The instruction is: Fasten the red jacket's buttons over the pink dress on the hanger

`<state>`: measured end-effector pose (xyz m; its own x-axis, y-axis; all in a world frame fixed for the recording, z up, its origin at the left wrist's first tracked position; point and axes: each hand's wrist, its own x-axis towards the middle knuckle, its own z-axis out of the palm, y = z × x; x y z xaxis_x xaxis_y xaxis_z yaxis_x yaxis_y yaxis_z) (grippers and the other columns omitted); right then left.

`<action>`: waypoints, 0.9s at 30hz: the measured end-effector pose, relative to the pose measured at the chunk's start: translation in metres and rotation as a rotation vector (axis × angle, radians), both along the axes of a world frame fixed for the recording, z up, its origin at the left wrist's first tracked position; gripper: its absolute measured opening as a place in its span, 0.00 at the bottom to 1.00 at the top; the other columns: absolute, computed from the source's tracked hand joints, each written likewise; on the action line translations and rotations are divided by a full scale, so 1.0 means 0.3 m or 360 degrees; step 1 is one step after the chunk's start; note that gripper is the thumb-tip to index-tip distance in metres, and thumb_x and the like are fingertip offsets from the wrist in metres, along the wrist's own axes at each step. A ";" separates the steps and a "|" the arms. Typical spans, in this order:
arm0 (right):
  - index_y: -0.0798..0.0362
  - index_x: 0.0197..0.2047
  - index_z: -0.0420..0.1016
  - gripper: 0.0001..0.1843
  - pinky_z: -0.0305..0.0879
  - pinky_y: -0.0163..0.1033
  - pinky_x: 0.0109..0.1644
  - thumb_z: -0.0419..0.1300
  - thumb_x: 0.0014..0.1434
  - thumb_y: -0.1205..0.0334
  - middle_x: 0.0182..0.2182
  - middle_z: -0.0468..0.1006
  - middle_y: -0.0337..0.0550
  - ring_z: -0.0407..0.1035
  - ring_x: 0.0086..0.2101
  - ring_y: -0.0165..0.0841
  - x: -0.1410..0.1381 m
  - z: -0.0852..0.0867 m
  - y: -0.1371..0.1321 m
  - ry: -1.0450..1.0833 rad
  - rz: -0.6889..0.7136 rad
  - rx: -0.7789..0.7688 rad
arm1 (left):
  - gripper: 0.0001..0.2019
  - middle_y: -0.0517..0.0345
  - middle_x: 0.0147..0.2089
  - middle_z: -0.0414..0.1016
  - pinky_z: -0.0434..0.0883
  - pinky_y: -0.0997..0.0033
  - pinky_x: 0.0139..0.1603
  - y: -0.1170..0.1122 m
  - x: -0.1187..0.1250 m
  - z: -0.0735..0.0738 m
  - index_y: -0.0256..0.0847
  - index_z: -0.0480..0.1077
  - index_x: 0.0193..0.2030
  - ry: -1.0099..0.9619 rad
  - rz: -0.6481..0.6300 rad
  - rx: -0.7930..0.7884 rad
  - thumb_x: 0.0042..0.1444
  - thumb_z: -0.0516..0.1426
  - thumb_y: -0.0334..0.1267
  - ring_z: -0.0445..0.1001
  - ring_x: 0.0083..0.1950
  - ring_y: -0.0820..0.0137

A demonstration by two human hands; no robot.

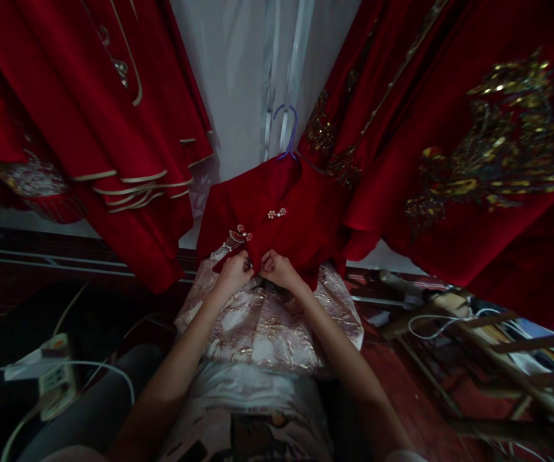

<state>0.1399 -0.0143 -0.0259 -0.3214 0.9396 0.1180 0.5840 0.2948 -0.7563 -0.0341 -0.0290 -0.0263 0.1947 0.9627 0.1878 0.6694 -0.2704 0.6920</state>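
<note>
A short red jacket [320, 218] hangs on a purple hanger [287, 153] in front of me. Pearly flower ornaments [277, 213] sit at its chest, and a beaded tassel piece [239, 237] lies lower on its left side. My left hand [236, 272] pinches the jacket's front edge near the hem. Close beside it, my right hand [279, 268] pinches the opposite front edge, fingers curled. Whatever small fastening may lie between the fingertips is too dark to make out. Below the jacket spreads a shiny pale pink skirt [267, 327] with gold patterning.
Red garments with pale piping [132, 128] hang at left. Red garments with gold sequins [488, 141] hang at right. A white power strip [58, 378] with cords is at lower left. A wooden rack [488, 366] with cables stands at lower right.
</note>
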 end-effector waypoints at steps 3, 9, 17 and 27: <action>0.53 0.34 0.68 0.14 0.61 0.30 0.31 0.64 0.42 0.69 0.23 0.70 0.31 0.67 0.25 0.26 0.014 0.017 -0.007 0.0024 -0.0032 -0.0010 | 0.05 0.55 0.33 0.79 0.72 0.73 0.37 -0.012 0.016 0.000 0.40 0.69 0.32 -0.0038 0.0083 0.0020 0.48 0.55 0.28 0.78 0.34 0.69; 0.53 0.29 0.67 0.11 0.60 0.28 0.29 0.65 0.42 0.66 0.23 0.71 0.32 0.66 0.25 0.25 0.064 0.049 0.006 0.0124 -0.0003 0.0015 | 0.06 0.55 0.35 0.81 0.73 0.71 0.41 -0.042 0.013 0.034 0.40 0.74 0.34 -0.0166 0.0095 0.0104 0.50 0.57 0.31 0.79 0.36 0.69; 0.55 0.31 0.70 0.24 0.69 0.33 0.27 0.73 0.37 0.50 0.23 0.75 0.36 0.70 0.22 0.27 0.109 0.162 -0.019 0.0635 0.0108 -0.0362 | 0.04 0.56 0.32 0.77 0.70 0.70 0.35 -0.027 0.026 0.009 0.40 0.70 0.33 -0.0103 0.0052 0.0211 0.48 0.58 0.33 0.76 0.33 0.68; 0.55 0.37 0.75 0.09 0.71 0.32 0.40 0.65 0.52 0.60 0.32 0.80 0.41 0.74 0.33 0.27 0.011 0.069 -0.004 0.0559 0.0048 0.0060 | 0.05 0.53 0.31 0.76 0.69 0.69 0.35 -0.032 0.059 -0.006 0.38 0.68 0.33 -0.0066 0.0260 0.0234 0.51 0.57 0.38 0.75 0.31 0.66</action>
<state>0.1433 -0.0156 -0.0053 -0.2824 0.9232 0.2607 0.2807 0.3394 -0.8978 -0.0165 -0.0386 -0.0282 0.0276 0.9424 0.3333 0.6842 -0.2609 0.6810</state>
